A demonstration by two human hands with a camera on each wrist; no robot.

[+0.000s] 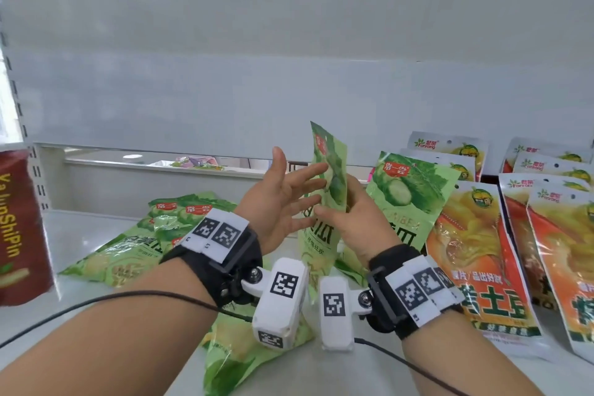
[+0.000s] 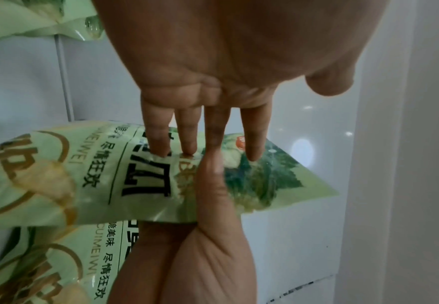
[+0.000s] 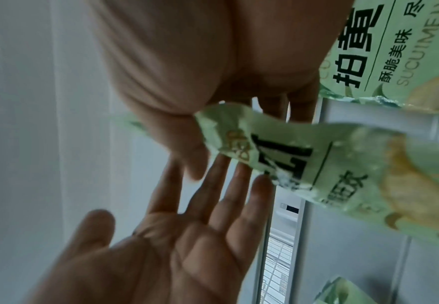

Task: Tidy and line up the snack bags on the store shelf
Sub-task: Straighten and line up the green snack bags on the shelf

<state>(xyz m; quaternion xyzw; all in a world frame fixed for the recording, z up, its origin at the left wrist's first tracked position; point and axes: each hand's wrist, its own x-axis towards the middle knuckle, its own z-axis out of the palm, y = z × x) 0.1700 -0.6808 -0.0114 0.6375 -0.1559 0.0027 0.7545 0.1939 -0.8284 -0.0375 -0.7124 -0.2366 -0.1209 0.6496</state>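
Observation:
A green cucumber snack bag (image 1: pixel 329 151) stands upright above the white shelf (image 1: pixel 80 235). My right hand (image 1: pixel 334 199) pinches its middle, thumb in front and fingers behind. My left hand (image 1: pixel 302 177) is spread, and its straight fingertips touch the bag's left face. The left wrist view shows those fingers (image 2: pixel 187 139) resting on the bag (image 2: pixel 96 174) beside the right thumb (image 2: pixel 213 195). In the right wrist view the bag (image 3: pixel 317 164) crumples under my right hand (image 3: pixel 187 144), with the left palm (image 3: pixel 187 236) facing it.
A second green bag (image 1: pixel 411 193) leans upright just to the right. Several green bags (image 1: pixel 144 241) lie in a loose pile at the left, one (image 1: pixel 231 350) under my wrists. Orange snack bags (image 1: pixel 475 251) stand in rows at the right. A red bag (image 1: pixel 19 228) stands far left.

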